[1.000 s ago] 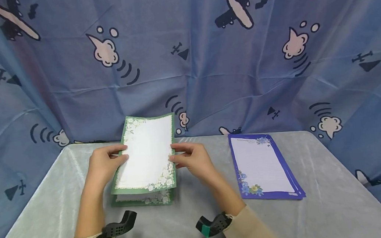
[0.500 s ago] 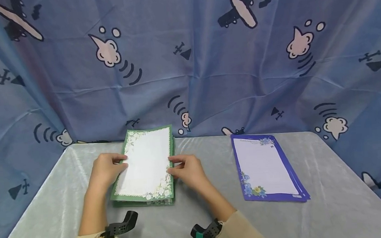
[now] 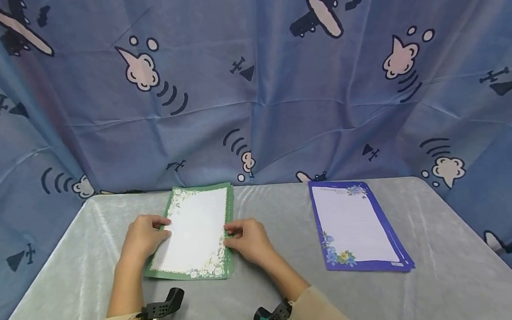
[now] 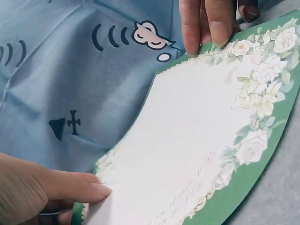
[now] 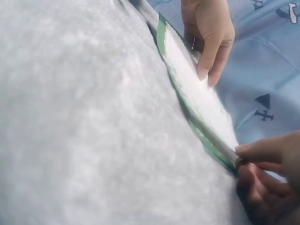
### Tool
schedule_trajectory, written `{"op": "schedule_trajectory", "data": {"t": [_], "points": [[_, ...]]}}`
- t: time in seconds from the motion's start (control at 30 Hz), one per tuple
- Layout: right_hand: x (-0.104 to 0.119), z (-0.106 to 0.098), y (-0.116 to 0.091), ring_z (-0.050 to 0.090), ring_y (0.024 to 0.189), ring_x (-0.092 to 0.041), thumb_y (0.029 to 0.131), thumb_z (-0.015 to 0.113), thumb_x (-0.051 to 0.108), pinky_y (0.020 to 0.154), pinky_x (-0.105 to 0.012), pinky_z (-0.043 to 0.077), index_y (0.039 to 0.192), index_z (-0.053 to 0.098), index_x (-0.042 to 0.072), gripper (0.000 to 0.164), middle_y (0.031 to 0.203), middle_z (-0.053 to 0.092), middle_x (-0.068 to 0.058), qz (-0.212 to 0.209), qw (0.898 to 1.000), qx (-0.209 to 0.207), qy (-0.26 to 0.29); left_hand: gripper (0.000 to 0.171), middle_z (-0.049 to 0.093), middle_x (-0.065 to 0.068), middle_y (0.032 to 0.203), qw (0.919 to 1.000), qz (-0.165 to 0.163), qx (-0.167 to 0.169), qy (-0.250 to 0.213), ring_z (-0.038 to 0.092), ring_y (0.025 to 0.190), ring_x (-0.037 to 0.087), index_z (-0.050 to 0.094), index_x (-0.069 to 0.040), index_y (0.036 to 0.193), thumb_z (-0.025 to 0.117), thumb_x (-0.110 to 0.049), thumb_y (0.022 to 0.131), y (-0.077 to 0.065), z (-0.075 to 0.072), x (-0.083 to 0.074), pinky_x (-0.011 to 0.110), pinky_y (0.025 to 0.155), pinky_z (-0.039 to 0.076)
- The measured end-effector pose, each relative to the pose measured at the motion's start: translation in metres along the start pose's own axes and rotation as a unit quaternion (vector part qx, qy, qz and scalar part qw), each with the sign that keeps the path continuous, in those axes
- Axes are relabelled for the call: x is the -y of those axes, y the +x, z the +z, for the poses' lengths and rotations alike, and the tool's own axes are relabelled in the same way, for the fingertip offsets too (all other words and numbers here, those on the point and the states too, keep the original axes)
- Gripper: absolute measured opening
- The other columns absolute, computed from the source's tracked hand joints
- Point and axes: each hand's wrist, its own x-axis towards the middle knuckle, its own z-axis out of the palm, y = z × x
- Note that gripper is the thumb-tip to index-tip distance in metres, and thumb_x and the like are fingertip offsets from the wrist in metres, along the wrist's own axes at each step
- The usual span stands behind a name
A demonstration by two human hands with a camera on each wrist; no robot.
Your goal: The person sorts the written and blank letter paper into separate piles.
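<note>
A sheet of stationery paper (image 3: 196, 233) with a green border and white flowers lies close over another green-bordered sheet (image 3: 229, 194), whose edge shows along the right side. My left hand (image 3: 142, 237) pinches the top sheet's left edge, thumb above and fingers beneath. At the opposite edge, my right hand (image 3: 250, 240) holds it between thumb and fingers. In the left wrist view the paper (image 4: 164, 131) bows between the two hands. The right wrist view shows the green edges (image 5: 194, 124) of the paper nearly side-on, with my right hand (image 5: 269, 173) at the near end.
To the right on the grey cloth-covered table (image 3: 277, 213) lies a small stack of purple-bordered stationery (image 3: 354, 222) with blue flowers, slightly fanned. A blue curtain (image 3: 250, 81) printed with planes hangs behind the table's back edge. Each wrist wears a black camera mount (image 3: 161, 305).
Both hands have lowered the green-bordered sheet toward me and down over the sheet beneath, closing the gap at the front edge. The purple-bordered stack has not moved.
</note>
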Motion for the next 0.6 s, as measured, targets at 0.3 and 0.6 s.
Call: {"op": "schedule_trajectory", "data": {"t": [0.3,0.6], "points": [[-0.0032,0.0023,-0.0026,0.074,0.082,-0.023,0.081,0.076,-0.001,0.06,-0.02,0.055,0.111,0.075,-0.003,0.03,0.099,0.076,-0.016,-0.005,1.0,-0.021,-0.022,0.038,0.063,0.028,0.128,0.9993,-0.004,0.018,0.032,0.058,0.12,0.045,0.069,0.001,0.123,0.076,-0.014,0.088,0.0016,0.0061,0.0014,0.059,0.099,0.047],[-0.0011,0.0064,-0.0053,0.073,0.081,-0.02,0.081,0.077,0.001,0.066,-0.023,0.056,0.11,0.075,-0.003,0.029,0.097,0.074,-0.014,-0.024,0.997,-0.035,-0.064,0.047,0.062,0.029,0.132,0.9969,0.011,0.029,0.073,0.056,0.124,0.047,0.065,0.002,0.127,0.077,-0.021,0.088,0.0014,0.0033,0.0012,0.061,0.101,0.046]]}}
